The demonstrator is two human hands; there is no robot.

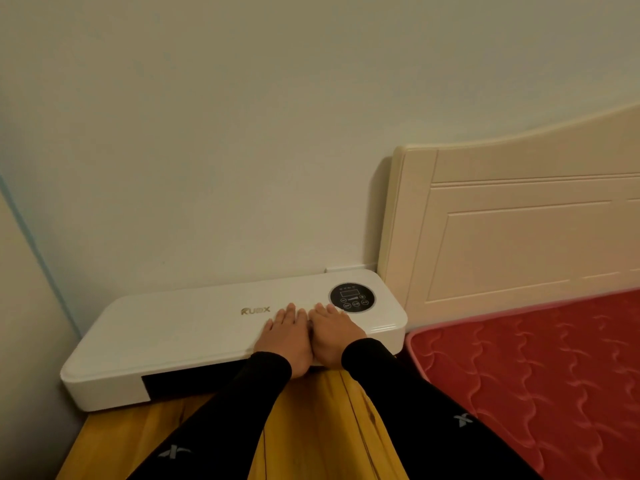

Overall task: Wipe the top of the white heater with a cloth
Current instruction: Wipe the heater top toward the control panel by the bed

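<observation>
The white heater (173, 336) lies flat against the wall, with a gold logo (255, 310) and a round black control panel (352, 297) on its top. My left hand (287, 339) and my right hand (334, 336) rest palm-down side by side on the top, just in front of the panel. Their fingers are stretched out and point towards the wall. Both arms wear black sleeves. No cloth shows in either hand; whatever may lie under the palms is hidden.
A cream headboard (519, 237) stands right of the heater, with a red quilted mattress (536, 382) below it. A yellow-orange surface (311, 427) lies in front of the heater. Walls close in behind and at the left (20, 306).
</observation>
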